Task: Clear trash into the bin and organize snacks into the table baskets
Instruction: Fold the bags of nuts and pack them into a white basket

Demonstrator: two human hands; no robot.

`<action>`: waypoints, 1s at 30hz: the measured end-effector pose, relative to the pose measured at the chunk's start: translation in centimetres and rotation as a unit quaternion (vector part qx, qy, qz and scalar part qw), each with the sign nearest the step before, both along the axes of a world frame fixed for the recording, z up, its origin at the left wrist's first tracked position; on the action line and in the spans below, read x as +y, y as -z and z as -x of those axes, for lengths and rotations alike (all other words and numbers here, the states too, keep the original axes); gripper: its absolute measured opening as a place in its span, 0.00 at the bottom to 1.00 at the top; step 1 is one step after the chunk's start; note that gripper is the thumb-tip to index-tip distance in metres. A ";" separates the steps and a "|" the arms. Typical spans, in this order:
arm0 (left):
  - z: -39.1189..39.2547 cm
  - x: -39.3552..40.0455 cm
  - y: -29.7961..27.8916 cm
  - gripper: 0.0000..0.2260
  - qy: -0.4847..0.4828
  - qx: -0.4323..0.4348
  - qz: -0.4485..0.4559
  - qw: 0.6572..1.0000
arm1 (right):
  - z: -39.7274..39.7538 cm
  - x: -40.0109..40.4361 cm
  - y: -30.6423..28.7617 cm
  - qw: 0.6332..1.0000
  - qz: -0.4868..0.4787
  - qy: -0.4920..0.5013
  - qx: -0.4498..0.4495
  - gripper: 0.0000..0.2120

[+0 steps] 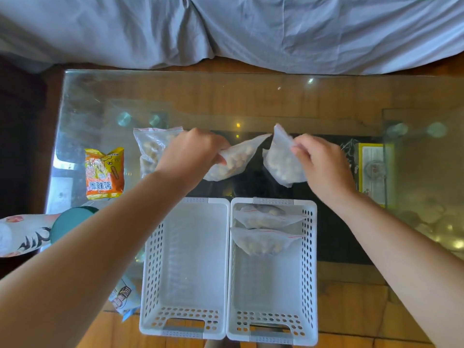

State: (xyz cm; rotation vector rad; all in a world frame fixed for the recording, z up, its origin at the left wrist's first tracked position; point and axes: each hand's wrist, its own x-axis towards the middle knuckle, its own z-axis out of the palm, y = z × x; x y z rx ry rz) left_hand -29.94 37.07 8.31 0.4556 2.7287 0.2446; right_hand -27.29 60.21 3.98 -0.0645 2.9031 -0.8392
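While each hand, left (pixel 193 151) and right (pixel 324 164), pinched a nut bag (pixel 233 159) (pixel 281 159) above the surface (pixel 226 101), sorting was underway; next, lowering both into the right basket (pixel 310 247), beside two bags (pixel 266 241).

Two white perforated plastic baskets (pixel 185 267) (pixel 307 267) sit side by side on the glass table (pixel 200 101); two clear zip bags (pixel 266 218) (pixel 263 241) lie in the right one.
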 end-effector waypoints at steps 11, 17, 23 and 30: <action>-0.2 -0.8 1.5 0.11 -0.144 0.014 0.013 0.989 | 0.9 1.1 -0.1 0.996 -0.001 0.093 -0.004 0.09; -0.7 -0.5 0.7 0.11 -0.085 0.051 -0.131 0.986 | 0.3 1.2 0.2 0.994 0.007 0.096 0.046 0.10; -1.3 -1.2 1.7 0.17 -0.114 -0.110 0.057 0.986 | -0.5 1.6 0.7 0.995 -0.006 0.096 -0.003 0.11; 0.2 0.1 1.8 0.05 -0.132 -0.082 0.029 0.987 | 0.4 1.1 0.5 0.987 0.023 0.159 -0.013 0.12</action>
